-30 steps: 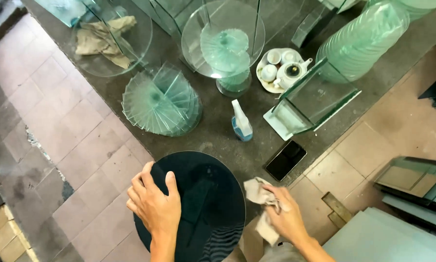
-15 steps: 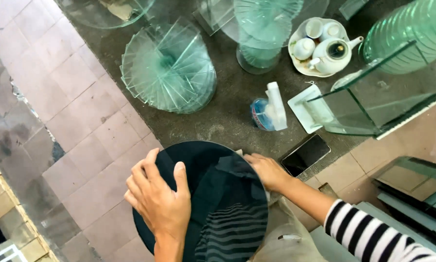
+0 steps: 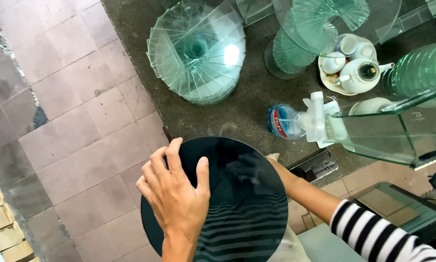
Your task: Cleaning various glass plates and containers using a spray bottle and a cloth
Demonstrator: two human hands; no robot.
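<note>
A person holds a round dark glass disc (image 3: 227, 194) up in front of them, over the tiled floor (image 3: 67, 121) and the edge of the dark bench (image 3: 237, 116). The left hand (image 3: 177, 194) lies flat on the near face, fingers spread wide, thumb pointing up. The right hand (image 3: 247, 170) is behind the glass. It shows only as a dim shape through it, so I cannot tell if it is open or closed. The arm has a striped sleeve (image 3: 373, 233).

The disc looks stiff, smooth and slippery, and I think it is quite heavy. It could break if it fell. The rim looks like the safest place to hold it, one hand on each side.

On the bench stand a fan-shaped stack of clear glass (image 3: 196, 53), a spray bottle (image 3: 295, 121) lying on its side, and a white tea set (image 3: 354, 65).
</note>
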